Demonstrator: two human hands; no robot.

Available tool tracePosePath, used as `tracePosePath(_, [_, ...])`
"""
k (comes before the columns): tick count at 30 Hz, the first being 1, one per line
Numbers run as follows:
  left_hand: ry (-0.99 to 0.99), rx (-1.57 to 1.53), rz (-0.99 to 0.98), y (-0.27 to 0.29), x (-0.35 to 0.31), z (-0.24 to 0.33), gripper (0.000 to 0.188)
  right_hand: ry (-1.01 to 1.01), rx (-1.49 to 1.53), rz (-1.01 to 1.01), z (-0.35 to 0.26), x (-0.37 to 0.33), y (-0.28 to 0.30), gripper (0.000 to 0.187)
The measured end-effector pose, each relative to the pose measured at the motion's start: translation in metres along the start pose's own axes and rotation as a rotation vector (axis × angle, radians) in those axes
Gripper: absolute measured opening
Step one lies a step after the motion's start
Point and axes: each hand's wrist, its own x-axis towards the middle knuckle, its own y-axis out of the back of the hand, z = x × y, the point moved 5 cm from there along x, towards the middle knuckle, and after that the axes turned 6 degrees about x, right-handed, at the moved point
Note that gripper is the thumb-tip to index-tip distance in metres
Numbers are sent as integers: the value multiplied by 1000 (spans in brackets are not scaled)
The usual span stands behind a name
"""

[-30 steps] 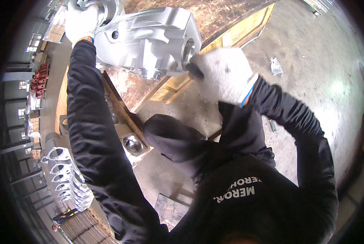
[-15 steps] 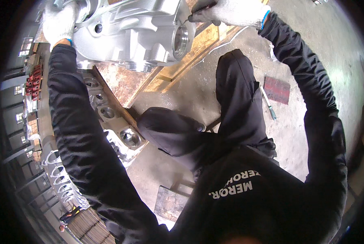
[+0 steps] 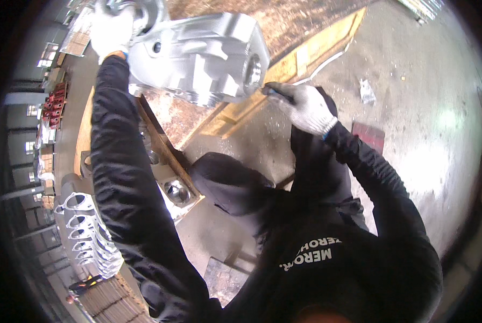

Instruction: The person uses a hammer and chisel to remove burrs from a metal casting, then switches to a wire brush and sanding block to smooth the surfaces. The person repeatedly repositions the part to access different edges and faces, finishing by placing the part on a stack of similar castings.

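A large silvery metal casting with round bores lies on a brown-topped wooden crate at the upper left. My left hand, in a white knit glove, grips the casting's far left end beside a round flange; glare hides some of its fingers. At the casting's right end my right hand, gloved in white with dark-stained fingers, is close to the open bore. Its thumb and fingers are pinched together, and what they hold, if anything, cannot be made out. The casting looks smeared by motion.
Several ring-shaped metal castings stand in a row at the left. Another bored casting sits in a wooden box below the crate. A dark red mat and a crumpled clear plastic piece lie on the floor at the right.
My right hand has come down and nearer to me, from the casting's upper right corner to beside its end bore. My left hand stays at the casting. The whole view has shifted.
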Motion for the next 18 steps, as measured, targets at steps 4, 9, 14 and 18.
tracePosePath(4, [-33,108,5,-19,11,-27,71,223,413,381,-33,25,52,38])
tracePosePath(9, [-20,-66,42,-1,-7,5,44,501,-236,209,-138,113,68,40])
tracePosePath(14, [-24,-32,91,10,-3,13,41,653,-583,267,-158,215,36,34])
tracePosePath(18, [-38,-80,136,11,-4,14,38,669,-699,323,-152,246,31,31])
